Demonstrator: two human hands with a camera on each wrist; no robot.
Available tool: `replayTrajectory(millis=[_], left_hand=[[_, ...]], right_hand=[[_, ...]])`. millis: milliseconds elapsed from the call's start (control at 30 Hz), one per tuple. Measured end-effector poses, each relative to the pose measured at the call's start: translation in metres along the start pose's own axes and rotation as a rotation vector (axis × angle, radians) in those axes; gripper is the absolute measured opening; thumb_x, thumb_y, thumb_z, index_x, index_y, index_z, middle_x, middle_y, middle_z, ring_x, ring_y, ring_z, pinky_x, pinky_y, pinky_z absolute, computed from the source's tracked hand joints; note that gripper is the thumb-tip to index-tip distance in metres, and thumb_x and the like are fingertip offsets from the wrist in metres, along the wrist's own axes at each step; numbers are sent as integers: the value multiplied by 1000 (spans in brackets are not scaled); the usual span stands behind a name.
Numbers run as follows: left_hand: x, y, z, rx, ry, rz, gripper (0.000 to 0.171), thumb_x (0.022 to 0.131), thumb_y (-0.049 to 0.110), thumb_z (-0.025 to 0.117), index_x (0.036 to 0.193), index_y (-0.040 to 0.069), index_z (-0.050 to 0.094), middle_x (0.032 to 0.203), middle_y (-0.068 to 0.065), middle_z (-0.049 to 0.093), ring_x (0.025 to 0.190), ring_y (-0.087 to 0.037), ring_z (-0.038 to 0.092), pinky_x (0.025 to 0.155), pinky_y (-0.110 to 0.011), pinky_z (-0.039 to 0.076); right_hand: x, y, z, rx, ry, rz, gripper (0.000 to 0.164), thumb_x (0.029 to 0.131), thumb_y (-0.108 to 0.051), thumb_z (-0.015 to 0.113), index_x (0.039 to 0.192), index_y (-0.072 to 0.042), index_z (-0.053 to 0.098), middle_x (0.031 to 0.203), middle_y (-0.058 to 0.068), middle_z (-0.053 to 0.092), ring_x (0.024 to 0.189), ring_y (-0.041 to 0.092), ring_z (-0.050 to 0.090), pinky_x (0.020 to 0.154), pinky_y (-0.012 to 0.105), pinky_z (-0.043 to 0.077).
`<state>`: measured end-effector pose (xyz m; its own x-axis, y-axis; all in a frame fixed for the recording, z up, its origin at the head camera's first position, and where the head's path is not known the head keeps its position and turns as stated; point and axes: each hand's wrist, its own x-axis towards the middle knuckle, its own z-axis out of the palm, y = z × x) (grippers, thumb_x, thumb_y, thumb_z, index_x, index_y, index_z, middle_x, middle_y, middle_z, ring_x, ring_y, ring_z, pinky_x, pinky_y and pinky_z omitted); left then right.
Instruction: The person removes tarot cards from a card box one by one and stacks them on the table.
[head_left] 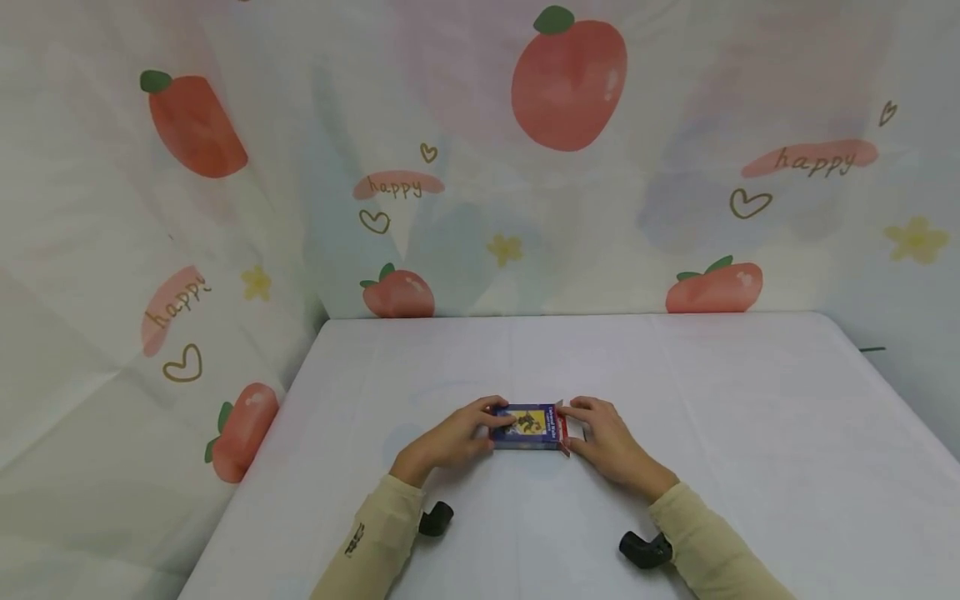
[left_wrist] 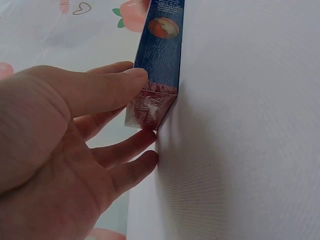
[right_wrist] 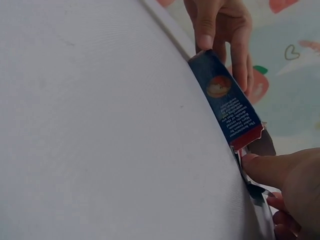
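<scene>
A small flat blue box (head_left: 527, 427) with a yellow picture lies on the white tabletop, in the middle of the head view. My left hand (head_left: 456, 433) grips its left end, thumb on the near side and fingers over the top and far side. In the left wrist view, that end of the box (left_wrist: 159, 55) is wrapped in crinkled clear film. My right hand (head_left: 617, 442) is at the other end, where red-edged flaps (right_wrist: 248, 138) stand open. Its thumb and index finger pinch at the corners of this opening. The inside of the box is hidden.
The tabletop (head_left: 720, 400) is covered in white cloth. A printed curtain (head_left: 480, 100) with fruit, hearts and the word "happy" hangs behind it and on the left. Black curved pieces (head_left: 647, 550) sit beside both sleeves at the wrists.
</scene>
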<state>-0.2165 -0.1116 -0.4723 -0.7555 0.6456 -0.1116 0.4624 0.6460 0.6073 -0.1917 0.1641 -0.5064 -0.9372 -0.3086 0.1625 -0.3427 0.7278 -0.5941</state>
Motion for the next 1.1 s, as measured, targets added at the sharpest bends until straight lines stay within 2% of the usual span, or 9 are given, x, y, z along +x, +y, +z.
replayTrajectory(millis=[167, 367, 533, 800, 1100], left_hand=[[0, 0, 0, 4, 1, -7, 51, 97, 5, 64, 146, 16, 55, 161, -7, 37, 153, -30, 31, 123, -48, 32], [0, 0, 0, 1, -1, -10, 51, 97, 4, 64, 146, 16, 54, 161, -6, 37, 153, -29, 31, 123, -47, 32], [1, 0, 1, 6, 0, -10, 51, 97, 4, 64, 146, 16, 55, 161, -6, 37, 153, -27, 31, 123, -46, 33], [0, 0, 0, 3, 2, -19, 50, 98, 5, 63, 146, 17, 55, 161, -5, 37, 153, -26, 31, 123, -45, 33], [0, 1, 0, 6, 4, -18, 50, 98, 5, 64, 146, 17, 55, 161, -5, 37, 153, -27, 32, 123, -45, 33]], right_hand=[[0, 5, -3, 14, -20, -42, 51, 88, -10, 75, 136, 2, 61, 136, 25, 55, 131, 49, 44, 108, 66, 37], [0, 9, -7, 8, -70, -39, 58, 88, -20, 78, 138, 1, 59, 141, 23, 52, 134, 47, 42, 110, 65, 37], [-1, 9, -10, 3, -93, -42, 65, 86, -22, 80, 141, 2, 56, 143, 24, 51, 135, 46, 41, 110, 65, 37], [-1, 8, -11, -5, -74, -69, 63, 87, -20, 78, 140, 6, 55, 141, 25, 52, 132, 46, 44, 109, 64, 39], [-1, 10, -10, 9, -77, -59, 62, 87, -19, 79, 139, 6, 56, 141, 23, 52, 134, 46, 42, 110, 64, 38]])
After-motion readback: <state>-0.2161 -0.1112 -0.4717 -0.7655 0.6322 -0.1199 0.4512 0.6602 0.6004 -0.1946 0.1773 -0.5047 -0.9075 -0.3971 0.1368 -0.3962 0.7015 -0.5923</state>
